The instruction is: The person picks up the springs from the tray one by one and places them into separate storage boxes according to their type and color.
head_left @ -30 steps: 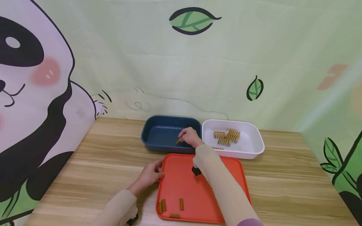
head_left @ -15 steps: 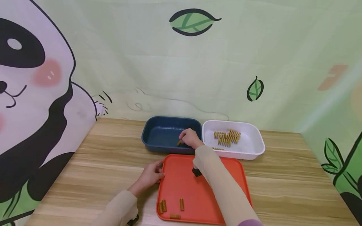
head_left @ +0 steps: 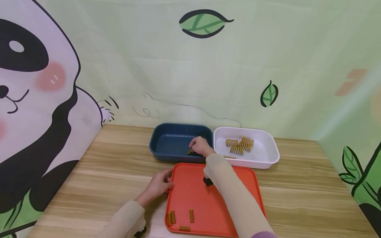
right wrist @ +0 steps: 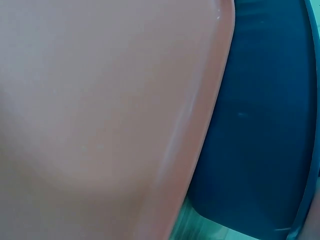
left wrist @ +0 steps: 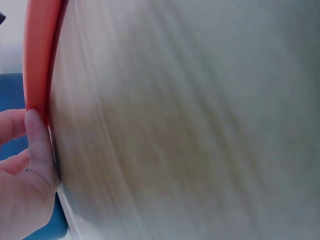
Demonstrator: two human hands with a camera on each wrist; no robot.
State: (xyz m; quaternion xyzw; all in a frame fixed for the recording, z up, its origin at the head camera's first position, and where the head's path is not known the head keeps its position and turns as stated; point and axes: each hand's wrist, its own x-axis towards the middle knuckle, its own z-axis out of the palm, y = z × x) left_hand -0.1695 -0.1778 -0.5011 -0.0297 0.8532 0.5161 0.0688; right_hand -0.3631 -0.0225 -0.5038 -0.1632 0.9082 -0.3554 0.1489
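Observation:
My right hand [head_left: 200, 146] reaches into the dark blue bin [head_left: 153, 152] and pinches a small brass-coloured coil spring [head_left: 189, 152] near its front right part. Little of this hand shows in the right wrist view. At the upper left edge of the red tray [head_left: 202, 205], my left hand [head_left: 157, 185] holds the rim between thumb and fingers. Its thumb [left wrist: 37, 135] lies along the tray's outer side in the left wrist view. Several coil springs [head_left: 191, 216] lie at the tray's near left corner; the right forearm hides part of the tray.
Right beside the blue bin stands a white bin [head_left: 265, 152] with several coil springs [head_left: 237, 150] in it. Both bins are behind the tray on a wooden table [head_left: 297, 188]. A printed cloth backdrop [head_left: 148, 66] rises behind the table.
The right hand stays in the blue bin, and its pinched spring has dipped slightly lower. The left hand keeps its place at the tray's edge. The head view has shifted a little.

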